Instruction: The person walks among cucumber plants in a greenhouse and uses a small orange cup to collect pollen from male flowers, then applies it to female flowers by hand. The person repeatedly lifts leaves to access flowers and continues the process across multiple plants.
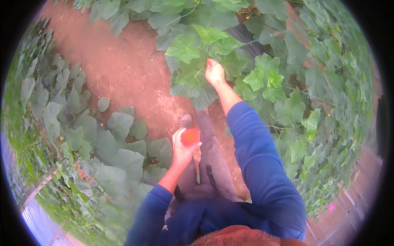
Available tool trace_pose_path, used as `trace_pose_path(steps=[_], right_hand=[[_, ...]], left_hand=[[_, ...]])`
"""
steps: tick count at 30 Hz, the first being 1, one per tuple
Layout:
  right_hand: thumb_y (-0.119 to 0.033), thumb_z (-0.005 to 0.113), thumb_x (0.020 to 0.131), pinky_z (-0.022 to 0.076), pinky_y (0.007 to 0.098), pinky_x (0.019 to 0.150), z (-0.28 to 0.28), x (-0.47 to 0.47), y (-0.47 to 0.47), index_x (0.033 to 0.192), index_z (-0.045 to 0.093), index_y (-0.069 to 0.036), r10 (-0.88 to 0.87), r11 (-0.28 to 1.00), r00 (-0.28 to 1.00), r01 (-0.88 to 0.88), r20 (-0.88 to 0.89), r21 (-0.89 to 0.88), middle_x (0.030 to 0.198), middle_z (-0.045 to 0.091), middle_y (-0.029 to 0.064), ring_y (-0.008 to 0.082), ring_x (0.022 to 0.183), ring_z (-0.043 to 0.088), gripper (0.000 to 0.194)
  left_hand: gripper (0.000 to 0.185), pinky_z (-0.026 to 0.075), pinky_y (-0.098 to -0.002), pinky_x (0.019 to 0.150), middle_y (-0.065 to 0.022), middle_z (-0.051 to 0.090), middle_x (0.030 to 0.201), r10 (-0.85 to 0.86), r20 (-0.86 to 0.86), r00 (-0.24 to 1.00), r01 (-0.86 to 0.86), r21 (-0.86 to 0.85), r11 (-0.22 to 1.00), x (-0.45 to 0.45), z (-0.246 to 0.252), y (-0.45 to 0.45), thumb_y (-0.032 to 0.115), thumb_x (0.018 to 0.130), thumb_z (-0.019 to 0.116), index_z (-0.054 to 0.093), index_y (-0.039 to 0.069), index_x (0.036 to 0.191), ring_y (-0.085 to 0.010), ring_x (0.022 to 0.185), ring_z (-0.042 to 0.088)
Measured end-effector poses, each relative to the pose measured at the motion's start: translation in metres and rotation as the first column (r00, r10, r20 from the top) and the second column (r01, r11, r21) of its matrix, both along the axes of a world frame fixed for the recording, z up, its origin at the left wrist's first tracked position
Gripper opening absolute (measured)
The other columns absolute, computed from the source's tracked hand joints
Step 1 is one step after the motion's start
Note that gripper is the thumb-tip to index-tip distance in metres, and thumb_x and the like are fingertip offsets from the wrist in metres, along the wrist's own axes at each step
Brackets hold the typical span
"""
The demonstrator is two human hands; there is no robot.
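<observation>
My left hand [182, 148] is wrapped around a small red cup [190, 137] in front of my legs. The cup's open top faces up, and its inside shows only as bright red. Farther out, my right hand [215, 73] reaches into the foliage of a cucumber-like vine [184, 49], its fingers curled together beside a thin green stem [204, 57]. Whether anything is pinched between those fingertips is too small to make out. Broad lobed leaves surround the hand, with paler young leaves [264, 77] to its right.
Bare reddish soil [123, 67] forms a path at the left and under my shoe [185, 120]. Another row of leafy vines [114, 153] borders it. A thin line [251, 42] crosses the foliage near dark plastic sheeting [243, 32]. Dense vines [332, 77] fill the right side.
</observation>
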State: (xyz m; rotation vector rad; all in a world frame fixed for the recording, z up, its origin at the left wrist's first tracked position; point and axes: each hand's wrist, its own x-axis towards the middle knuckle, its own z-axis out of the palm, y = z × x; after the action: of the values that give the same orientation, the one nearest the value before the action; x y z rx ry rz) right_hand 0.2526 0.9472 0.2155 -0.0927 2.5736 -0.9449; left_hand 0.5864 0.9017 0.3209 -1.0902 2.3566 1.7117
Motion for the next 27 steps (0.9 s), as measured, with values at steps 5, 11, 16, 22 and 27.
trace_pose_path(steps=[5, 11, 16, 22, 27], right_hand=[[-0.02, 0.051, 0.099, 0.054, 0.0499, 0.091, -0.013, -0.027, -0.033, 0.15, 0.047, -0.003, 0.129, 0.988, 0.992, -0.128, -0.001, 0.088, 0.102, 0.073, 0.0253, 0.0432, 0.099, 0.07, 0.054], [-0.033, 0.055, 0.1, 0.0545, 0.0512, 0.085, -0.038, -0.041, -0.048, 0.152, 0.041, -0.006, 0.169, 0.984, 0.985, -0.17, 0.019, 0.054, 0.093, 0.073, 0.0241, 0.0451, 0.092, 0.07, 0.061], [-0.044, 0.058, 0.1, 0.0544, 0.0456, 0.089, -0.056, -0.027, -0.014, 0.134, 0.062, -0.012, 0.471, 0.826, 0.872, -0.489, 0.133, 0.279, 0.102, 0.075, 0.0182, 0.04, 0.095, 0.071, 0.047], [-0.044, 0.062, 0.098, 0.0518, 0.0417, 0.092, -0.085, 0.019, 0.027, 0.112, 0.071, -0.005, 0.48, 0.868, 0.877, -0.468, -0.039, 0.164, 0.107, 0.073, 0.022, 0.0382, 0.106, 0.067, 0.043], [-0.046, 0.063, 0.099, 0.0458, 0.0463, 0.103, -0.063, 0.057, 0.035, 0.119, 0.064, -0.011, 0.389, 0.874, 0.905, -0.304, 0.171, -0.378, 0.116, 0.068, 0.009, 0.0314, 0.112, 0.062, 0.04]], left_hand=[[0.088, 0.044, -0.0407, 0.111, -0.0142, 0.052, 0.136, 0.071, -0.03, 0.997, -0.073, -0.063, 0.995, -0.004, -0.005, -0.006, 0.013, 0.061, 0.097, 0.052, 0.001, 0.136, -0.0303, 0.127, 0.053], [0.09, 0.043, -0.0406, 0.112, -0.0137, 0.052, 0.136, 0.142, -0.009, 0.99, -0.142, -0.064, 0.988, -0.008, -0.011, -0.005, 0.013, 0.064, 0.097, 0.049, 0.0, 0.139, -0.0288, 0.128, 0.052], [0.089, 0.043, -0.0399, 0.111, -0.0132, 0.051, 0.137, 0.135, 0.001, 0.991, -0.135, -0.051, 0.99, -0.015, -0.009, -0.007, 0.011, 0.065, 0.096, 0.049, 0.001, 0.14, -0.0279, 0.127, 0.052], [0.088, 0.043, -0.0392, 0.111, -0.0119, 0.051, 0.136, 0.144, 0.035, 0.989, -0.143, -0.007, 0.99, -0.019, -0.012, -0.01, 0.008, 0.065, 0.094, 0.049, 0.001, 0.14, -0.0264, 0.126, 0.053], [0.087, 0.043, -0.0438, 0.112, -0.0162, 0.053, 0.136, 0.178, 0.064, 0.982, -0.18, 0.035, 0.983, -0.012, -0.02, -0.009, 0.012, 0.058, 0.097, 0.055, 0.002, 0.134, -0.034, 0.129, 0.051]])
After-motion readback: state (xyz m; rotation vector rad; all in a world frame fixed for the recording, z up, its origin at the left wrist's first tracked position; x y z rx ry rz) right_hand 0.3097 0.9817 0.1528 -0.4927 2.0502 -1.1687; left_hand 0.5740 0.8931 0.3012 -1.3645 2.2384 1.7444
